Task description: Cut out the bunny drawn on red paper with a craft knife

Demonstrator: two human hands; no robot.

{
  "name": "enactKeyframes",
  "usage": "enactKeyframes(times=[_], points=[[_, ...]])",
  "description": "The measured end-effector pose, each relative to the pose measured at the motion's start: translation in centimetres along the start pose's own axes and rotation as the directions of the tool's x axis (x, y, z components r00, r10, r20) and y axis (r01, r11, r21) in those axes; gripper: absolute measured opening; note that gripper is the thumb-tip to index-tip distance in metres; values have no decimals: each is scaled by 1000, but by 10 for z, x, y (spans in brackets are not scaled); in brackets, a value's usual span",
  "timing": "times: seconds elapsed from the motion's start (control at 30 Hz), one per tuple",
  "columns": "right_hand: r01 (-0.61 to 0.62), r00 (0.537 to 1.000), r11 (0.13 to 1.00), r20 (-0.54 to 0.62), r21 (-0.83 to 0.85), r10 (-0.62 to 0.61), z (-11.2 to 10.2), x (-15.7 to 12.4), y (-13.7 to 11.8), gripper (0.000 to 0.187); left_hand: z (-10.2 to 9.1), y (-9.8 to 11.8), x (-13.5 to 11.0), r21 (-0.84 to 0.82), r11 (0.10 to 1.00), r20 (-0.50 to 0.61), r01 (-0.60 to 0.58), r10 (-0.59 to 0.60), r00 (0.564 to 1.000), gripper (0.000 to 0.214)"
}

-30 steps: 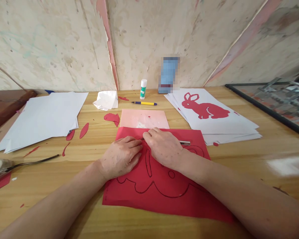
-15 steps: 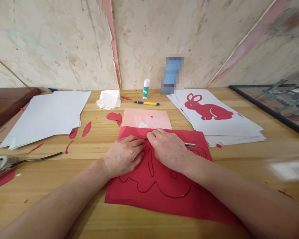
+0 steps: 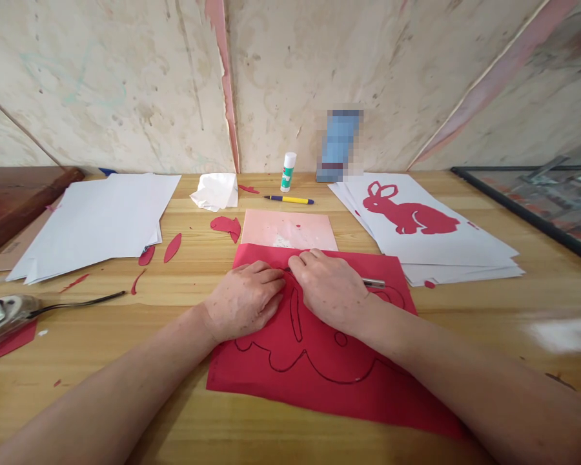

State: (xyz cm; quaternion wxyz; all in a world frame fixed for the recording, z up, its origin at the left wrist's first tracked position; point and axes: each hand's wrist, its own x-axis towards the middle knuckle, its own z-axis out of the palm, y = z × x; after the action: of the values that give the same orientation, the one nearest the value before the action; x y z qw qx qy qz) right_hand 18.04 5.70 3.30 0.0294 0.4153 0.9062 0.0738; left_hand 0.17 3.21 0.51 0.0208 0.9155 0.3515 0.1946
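A red paper sheet (image 3: 329, 374) with a black rabbit outline lies on the wooden table (image 3: 465, 310) in front of me. My left hand (image 3: 244, 300) presses flat on its upper left part, fingers stretched toward the outline. My right hand (image 3: 329, 290) is closed round a thin metal-handled knife (image 3: 374, 282), whose silver end sticks out to the right. The tip sits under my fingers at the sheet's upper edge and is hidden. Both hands nearly touch.
A pink sheet (image 3: 290, 229) lies just behind the red one. White paper stacks lie at left (image 3: 97, 223) and right, the right one topped by a red rabbit cutout (image 3: 409, 213). Glue stick (image 3: 287, 172), yellow pen (image 3: 290, 199), crumpled paper (image 3: 217, 191), red scraps, a cabled device (image 3: 4, 313).
My hands hold the same pose on the red sheet. The whole view has shifted slightly right, as my head turned a little.
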Motion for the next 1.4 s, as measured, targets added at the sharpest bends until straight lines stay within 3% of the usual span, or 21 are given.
enactKeyframes(times=[0.8,1.4], points=[[-15,999,999,-38,-31,14,4,-5,0,23,-1,2,1,70,997,31,-21,19,999,26],[-71,996,997,53,12,70,-2,-8,-1,24,-2,3,2,69,998,72,-8,3,997,26]])
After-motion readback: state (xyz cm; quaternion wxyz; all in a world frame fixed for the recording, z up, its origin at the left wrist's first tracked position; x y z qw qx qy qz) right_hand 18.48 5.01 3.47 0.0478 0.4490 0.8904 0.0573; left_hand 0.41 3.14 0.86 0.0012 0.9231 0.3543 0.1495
